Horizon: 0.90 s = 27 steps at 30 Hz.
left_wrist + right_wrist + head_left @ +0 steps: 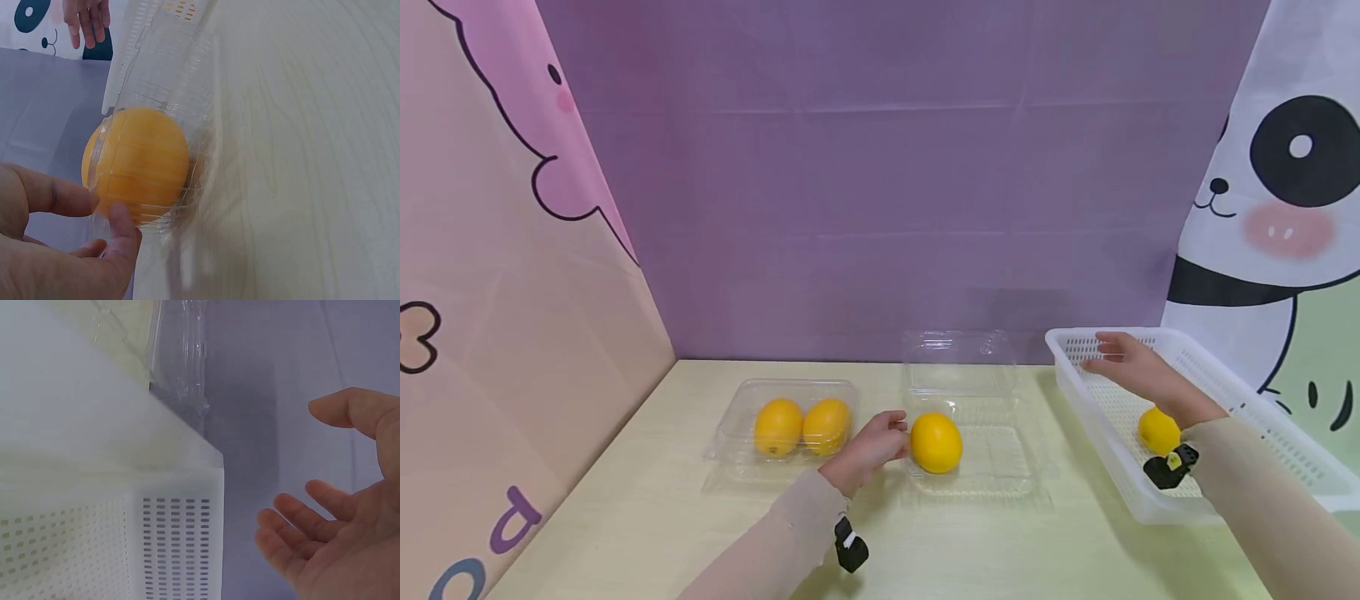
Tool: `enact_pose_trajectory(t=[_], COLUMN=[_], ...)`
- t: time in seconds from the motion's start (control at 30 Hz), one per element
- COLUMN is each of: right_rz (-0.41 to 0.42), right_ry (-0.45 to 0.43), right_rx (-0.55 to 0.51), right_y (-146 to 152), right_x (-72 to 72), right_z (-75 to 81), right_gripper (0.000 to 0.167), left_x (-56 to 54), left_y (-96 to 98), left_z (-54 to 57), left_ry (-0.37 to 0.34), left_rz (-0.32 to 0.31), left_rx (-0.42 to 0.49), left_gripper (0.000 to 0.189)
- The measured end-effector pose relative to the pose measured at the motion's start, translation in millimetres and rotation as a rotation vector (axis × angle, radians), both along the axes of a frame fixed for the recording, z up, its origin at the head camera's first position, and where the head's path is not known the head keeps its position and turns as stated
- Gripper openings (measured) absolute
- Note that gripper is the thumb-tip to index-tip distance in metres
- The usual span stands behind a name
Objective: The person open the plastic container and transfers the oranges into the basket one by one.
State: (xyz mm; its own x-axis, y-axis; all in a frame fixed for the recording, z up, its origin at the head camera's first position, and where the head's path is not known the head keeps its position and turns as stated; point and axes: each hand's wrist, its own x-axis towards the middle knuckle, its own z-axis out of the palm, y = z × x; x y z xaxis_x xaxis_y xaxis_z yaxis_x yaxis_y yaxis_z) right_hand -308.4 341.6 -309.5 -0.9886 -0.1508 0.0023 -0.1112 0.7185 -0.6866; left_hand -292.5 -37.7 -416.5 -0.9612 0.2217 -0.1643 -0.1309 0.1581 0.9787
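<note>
An orange [936, 442] sits in the left part of an opened clear plastic clamshell box [1000, 467], whose lid [958, 367] stands up at the back. At the box's left rim, my left hand [874, 448] pinches the clear wall between thumb and forefinger, right beside the orange [147, 162]. Over the white perforated basket [1120, 454] hovers my right hand [1138, 375], its fingers loosely bent and nothing in them. Inside that basket another orange [1159, 430] lies, partly covered by the right wrist. The right wrist view shows the same hand [337, 512] beyond the basket's corner.
Left of my left hand stands a closed clear box [737, 450] with two oranges [778, 427] showing through its lid. A purple cloth [850, 183] backs the light wooden table [625, 517]. Printed cloth panels flank both sides.
</note>
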Motion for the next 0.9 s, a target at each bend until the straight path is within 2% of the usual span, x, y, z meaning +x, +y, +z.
enact_pose_trajectory(t=[0.23, 0.4, 0.7, 0.9], right_rz=[0.040, 0.071, 0.117, 0.143], right_ry=[0.055, 0.054, 0.066, 0.047], right_rx=[-0.031, -0.061, -0.082, -0.097], right_y=[-14.0, -27.4, -47.5, -59.5], right_x=[2.1, 5.3, 2.0, 0.9], right_z=[0.6, -3.6, -7.5, -15.7], right_gripper=[0.079, 0.078, 0.078, 0.078], left_x=[1.4, 2.1, 0.9, 0.7], left_y=[-0.2, -0.2, -1.5, -1.5], left_z=[2.1, 2.0, 1.6, 0.8], left_ry=[-0.006, -0.001, -0.008, -0.012], left_rz=[-0.002, -0.005, 0.006, 0.006], left_rx=[-0.004, -0.004, -0.013, -0.011], left_gripper=[0.069, 0.069, 0.066, 0.066])
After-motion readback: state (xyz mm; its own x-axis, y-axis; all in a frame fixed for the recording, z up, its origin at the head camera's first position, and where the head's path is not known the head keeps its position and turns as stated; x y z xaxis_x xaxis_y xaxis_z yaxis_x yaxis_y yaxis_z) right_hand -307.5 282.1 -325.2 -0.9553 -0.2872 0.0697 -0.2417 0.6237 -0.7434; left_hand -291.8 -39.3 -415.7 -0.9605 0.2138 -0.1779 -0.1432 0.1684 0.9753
